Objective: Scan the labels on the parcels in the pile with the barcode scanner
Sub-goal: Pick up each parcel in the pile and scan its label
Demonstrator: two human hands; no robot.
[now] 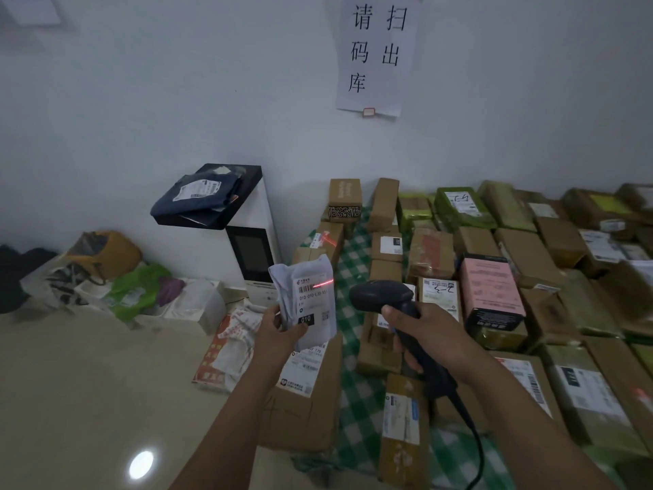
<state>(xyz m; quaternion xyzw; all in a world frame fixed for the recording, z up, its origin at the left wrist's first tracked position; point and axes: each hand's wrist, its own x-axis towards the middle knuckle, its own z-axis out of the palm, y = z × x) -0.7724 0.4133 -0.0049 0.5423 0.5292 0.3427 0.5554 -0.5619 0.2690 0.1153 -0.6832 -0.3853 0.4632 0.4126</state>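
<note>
My left hand [277,328] holds up a small white soft parcel [307,295] with its label facing me. A red scan line crosses the barcode at the label's top. My right hand [429,334] grips a black corded barcode scanner [383,295], its head pointed left at the parcel from a short distance. The pile of cardboard parcels [512,284] covers a green checked cloth [348,267] on the floor, below and to the right of both hands. A large brown box [304,401] sits right under my left hand.
A white machine with a dark screen [252,256] stands against the wall, a dark blue bag parcel [198,196] on its top. Bags and soft packets [134,288] lie on the floor at left. A paper sign [378,54] hangs on the wall.
</note>
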